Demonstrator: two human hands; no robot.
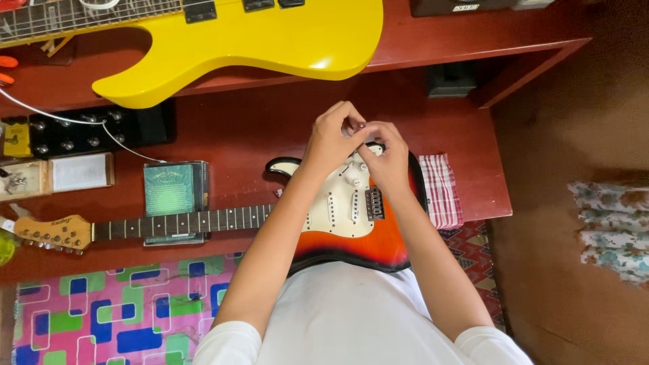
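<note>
Both hands meet above the upper edge of the sunburst guitar [351,230], which lies on the red surface [257,128] with its neck pointing left. The left hand [331,138] and right hand [389,159] pinch their fingers together on something tiny and hard to make out. The forearms hide part of the guitar's body. A yellow guitar [257,40] is cut off at the top.
</note>
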